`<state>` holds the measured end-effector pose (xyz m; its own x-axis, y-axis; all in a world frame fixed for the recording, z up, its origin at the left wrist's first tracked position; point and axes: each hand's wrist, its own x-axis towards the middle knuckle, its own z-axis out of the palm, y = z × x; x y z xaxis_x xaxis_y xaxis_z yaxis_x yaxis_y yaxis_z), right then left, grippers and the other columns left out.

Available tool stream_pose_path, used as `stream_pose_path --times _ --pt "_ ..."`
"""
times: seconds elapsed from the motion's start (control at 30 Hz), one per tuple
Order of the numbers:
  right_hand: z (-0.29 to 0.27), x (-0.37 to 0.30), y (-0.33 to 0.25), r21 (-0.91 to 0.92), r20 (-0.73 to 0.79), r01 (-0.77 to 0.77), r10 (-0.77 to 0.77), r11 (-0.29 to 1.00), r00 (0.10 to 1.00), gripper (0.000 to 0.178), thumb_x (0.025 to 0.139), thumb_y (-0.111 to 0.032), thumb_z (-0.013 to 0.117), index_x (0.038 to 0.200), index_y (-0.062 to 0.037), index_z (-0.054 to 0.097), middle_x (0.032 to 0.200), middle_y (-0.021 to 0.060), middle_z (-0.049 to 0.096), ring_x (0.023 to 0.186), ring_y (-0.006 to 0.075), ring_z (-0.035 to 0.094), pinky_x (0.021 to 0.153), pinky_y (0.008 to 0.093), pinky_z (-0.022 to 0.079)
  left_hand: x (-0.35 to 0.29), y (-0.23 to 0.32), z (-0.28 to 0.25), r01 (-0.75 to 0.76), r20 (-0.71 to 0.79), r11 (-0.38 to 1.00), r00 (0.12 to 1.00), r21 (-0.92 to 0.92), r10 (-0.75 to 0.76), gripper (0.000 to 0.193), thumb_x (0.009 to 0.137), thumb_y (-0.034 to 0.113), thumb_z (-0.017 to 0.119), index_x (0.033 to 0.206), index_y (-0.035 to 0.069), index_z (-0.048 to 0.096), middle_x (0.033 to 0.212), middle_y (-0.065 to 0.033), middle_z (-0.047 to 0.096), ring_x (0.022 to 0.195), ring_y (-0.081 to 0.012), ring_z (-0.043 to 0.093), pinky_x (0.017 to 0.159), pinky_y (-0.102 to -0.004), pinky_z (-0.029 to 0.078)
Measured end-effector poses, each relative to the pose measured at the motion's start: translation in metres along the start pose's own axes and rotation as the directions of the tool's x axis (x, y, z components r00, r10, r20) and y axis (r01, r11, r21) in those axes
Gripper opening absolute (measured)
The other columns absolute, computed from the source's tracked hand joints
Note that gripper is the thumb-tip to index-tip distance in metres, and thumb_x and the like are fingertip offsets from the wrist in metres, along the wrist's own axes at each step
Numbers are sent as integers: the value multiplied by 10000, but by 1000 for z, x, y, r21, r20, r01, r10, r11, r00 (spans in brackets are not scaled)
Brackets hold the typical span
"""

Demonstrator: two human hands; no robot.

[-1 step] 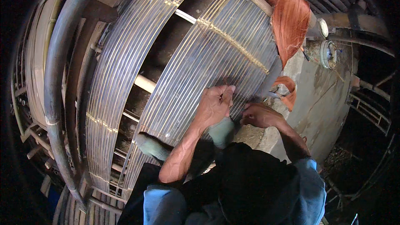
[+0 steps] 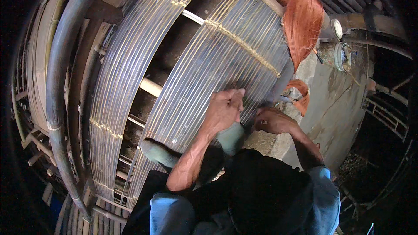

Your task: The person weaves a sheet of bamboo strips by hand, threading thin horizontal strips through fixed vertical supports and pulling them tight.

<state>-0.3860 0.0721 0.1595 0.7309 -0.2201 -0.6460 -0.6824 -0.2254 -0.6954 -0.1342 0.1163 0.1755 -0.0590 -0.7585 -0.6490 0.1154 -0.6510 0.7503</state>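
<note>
A long panel of thin pale strips with a clear, shiny sheet [image 2: 187,87] lies sloping in front of me, crossed by a yellowish stitched band [image 2: 244,43]. My left hand [image 2: 224,109] is closed in a pinch over the panel's near right part; what its fingertips hold is too small to make out. Close to the panel's right edge, my right hand [image 2: 274,120] is curled shut, its fingertips in shadow, so I cannot tell what is in them. My feet in grey-green socks [image 2: 159,152] rest at the panel's near end.
A second strip panel [image 2: 126,61] runs along the left, past a dark gap with crossbars. Thick bamboo poles [image 2: 56,74] stand farther left. Reddish-brown fibre [image 2: 302,26] hangs at the far right, with a smaller bundle [image 2: 300,100] below. A bucket [image 2: 342,56] stands on the concrete floor.
My left hand's thumb and fingers have shifted very slightly. My right hand and everything around stay nearly the same.
</note>
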Motion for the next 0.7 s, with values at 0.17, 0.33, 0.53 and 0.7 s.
stream_pose_path --times 0.17,0.33,0.53,0.7 --pt "34 -25 55 223 -33 90 -84 971 996 104 836 -168 770 888 -78 767 940 106 691 934 287 658 828 403 503 -20 46 -26 -73 -65 991 996 -110 66 474 1058 322 553 733 -6 662 625 -84 638 457 -156 620 398 -283 427" --pt "76 -62 73 278 194 7 -63 960 979 228 791 -313 838 884 -112 784 1091 145 707 1057 332 650 937 420 482 -41 62 -98 -143 -269 970 959 -196 87 495 1078 291 502 714 -6 656 646 -137 669 470 -182 654 375 -261 456" --pt "-15 -46 -29 -538 -414 -235 -10 809 910 494 825 -428 794 1163 -73 726 1184 136 702 1311 358 516 1089 503 369 -55 63 -99 25 -498 985 865 173 66 536 1068 378 520 797 -54 683 605 -121 642 423 -162 613 370 -276 423" --pt "-102 2 -84 84 -551 -257 260 963 793 376 864 -348 772 1056 -26 734 1058 158 720 1049 353 680 911 450 518 -65 83 -87 -5 -462 960 876 279 139 448 1091 288 486 864 -56 660 502 -96 574 343 -126 526 341 -293 366"
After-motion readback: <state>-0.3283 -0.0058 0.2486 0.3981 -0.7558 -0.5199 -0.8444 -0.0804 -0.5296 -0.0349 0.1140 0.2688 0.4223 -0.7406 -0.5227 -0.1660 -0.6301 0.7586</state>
